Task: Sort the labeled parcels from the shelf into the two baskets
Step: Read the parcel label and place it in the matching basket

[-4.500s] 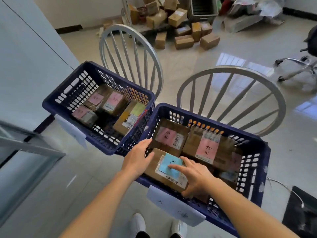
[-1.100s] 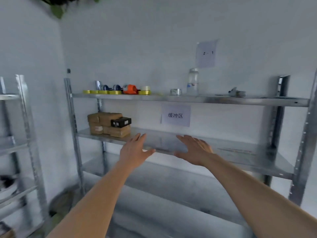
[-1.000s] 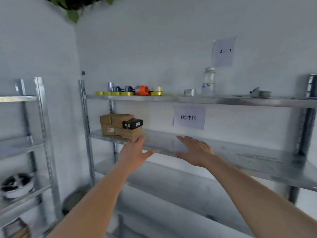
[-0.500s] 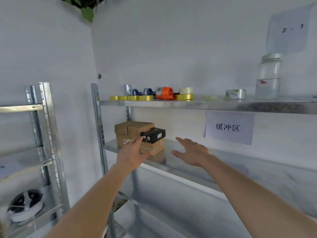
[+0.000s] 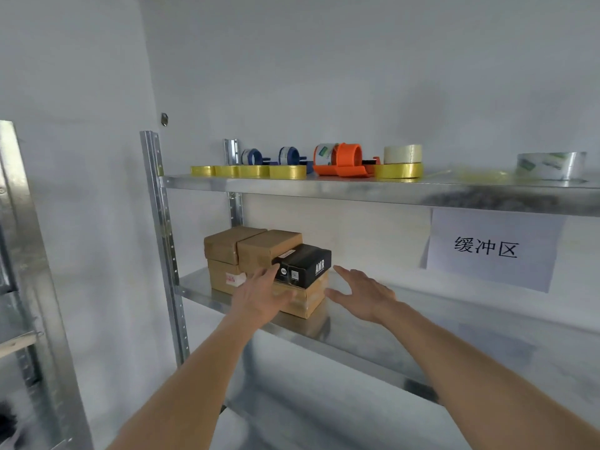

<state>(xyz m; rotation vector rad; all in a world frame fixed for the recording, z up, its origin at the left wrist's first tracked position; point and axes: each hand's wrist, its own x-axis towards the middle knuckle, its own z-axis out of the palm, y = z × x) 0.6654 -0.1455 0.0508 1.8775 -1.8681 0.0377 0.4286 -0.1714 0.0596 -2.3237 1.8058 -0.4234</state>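
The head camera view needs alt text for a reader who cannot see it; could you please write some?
Both open hands, left hand and right hand, reach toward a black box stacked on brown cardboard parcels on a metal shelf. Tape rolls line the shelf above, and a paper sign hangs at right.

A parcel storeroom or small warehouse: bare white walls, a galvanised steel shelf rack (image 5: 357, 190) carrying packing tape rolls (image 5: 402, 162) and an orange tape dispenser (image 5: 344, 160) on the upper shelf, stacked cardboard parcels (image 5: 253, 251) at the lower shelf's left end, and a printed paper zone sign (image 5: 487, 248).
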